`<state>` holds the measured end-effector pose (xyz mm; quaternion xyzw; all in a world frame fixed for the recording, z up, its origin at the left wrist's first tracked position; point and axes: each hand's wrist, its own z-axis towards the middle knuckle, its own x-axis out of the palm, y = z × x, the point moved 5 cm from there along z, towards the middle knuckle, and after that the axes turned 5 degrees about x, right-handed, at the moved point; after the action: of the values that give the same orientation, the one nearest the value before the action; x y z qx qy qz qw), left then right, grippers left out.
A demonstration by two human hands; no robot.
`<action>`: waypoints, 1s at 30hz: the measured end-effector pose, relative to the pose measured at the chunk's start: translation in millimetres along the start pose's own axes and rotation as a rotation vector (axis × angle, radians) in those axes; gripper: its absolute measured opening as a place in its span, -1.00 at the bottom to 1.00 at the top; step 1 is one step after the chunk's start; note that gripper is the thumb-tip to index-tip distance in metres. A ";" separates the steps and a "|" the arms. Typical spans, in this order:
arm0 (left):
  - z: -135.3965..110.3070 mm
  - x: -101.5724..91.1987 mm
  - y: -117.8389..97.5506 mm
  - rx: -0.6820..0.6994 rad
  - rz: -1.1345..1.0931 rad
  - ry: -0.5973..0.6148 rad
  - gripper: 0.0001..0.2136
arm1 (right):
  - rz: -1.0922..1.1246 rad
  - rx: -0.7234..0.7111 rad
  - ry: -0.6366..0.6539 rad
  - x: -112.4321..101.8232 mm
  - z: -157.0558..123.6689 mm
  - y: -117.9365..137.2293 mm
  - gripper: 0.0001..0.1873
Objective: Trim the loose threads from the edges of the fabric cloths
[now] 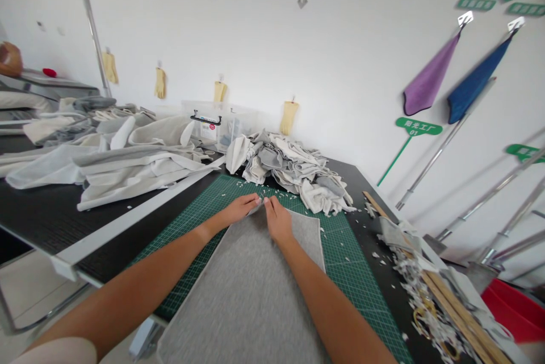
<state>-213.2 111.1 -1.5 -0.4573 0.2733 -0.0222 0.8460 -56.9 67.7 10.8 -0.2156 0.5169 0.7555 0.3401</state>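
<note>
A long grey fabric piece [251, 290] stretches from the near edge of the view up over the green cutting mat [366, 296]. At its far end, my left hand [242, 208] pinches the cloth's edge, with fingers closed. Close beside it, my right hand [277, 217] pinches the same edge, thumb and fingers together. The fingertips of both hands almost meet, and a small bit of cloth shows between them. Just beyond my hands lies a heap of crumpled grey and white fabric pieces [285, 162], with small white scraps scattered before it.
Larger grey and white cloths [140, 165] cover the table's left side, beside a white strip [140, 210]. A clear plastic box [225, 125] stands at the back. On the right lie a wooden strip [464, 318], gold-handled scissors [421, 321] and trimmings; a red container [515, 307] sits below.
</note>
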 end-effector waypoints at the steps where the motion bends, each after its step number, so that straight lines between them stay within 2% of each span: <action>1: 0.0 0.2 0.6 -0.008 -0.005 0.004 -0.58 | 0.030 -0.002 -0.013 -1.5 -0.1 0.5 -0.51; 6: 0.7 1.1 1.1 0.011 -0.012 0.039 -0.59 | 0.231 -0.001 -0.040 -5.5 2.9 -0.6 -0.55; 9: 0.5 2.0 0.0 0.012 -0.022 0.052 -0.59 | 0.317 0.019 -0.004 -1.7 9.0 -4.4 -0.53; 13: -0.3 0.6 -0.3 -0.019 0.007 -0.002 -0.59 | 0.400 -0.017 0.060 3.2 17.0 -7.6 -0.60; 20: -1.0 -1.2 -0.1 0.047 0.076 -0.094 -0.63 | 0.356 -0.039 0.125 5.2 17.8 -11.1 -0.67; 25: -0.4 -4.6 0.0 0.054 0.017 -0.164 -0.66 | 0.314 -0.042 0.124 5.5 17.4 -8.5 -0.63; 30: 0.7 -6.8 1.0 0.024 -0.053 -0.183 -0.66 | 0.327 0.052 0.087 2.8 17.2 -8.1 -0.54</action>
<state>-218.9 114.1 1.0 -0.4543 0.1824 -0.0062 0.8720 -52.3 86.4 10.2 -0.1521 0.5787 0.7771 0.1954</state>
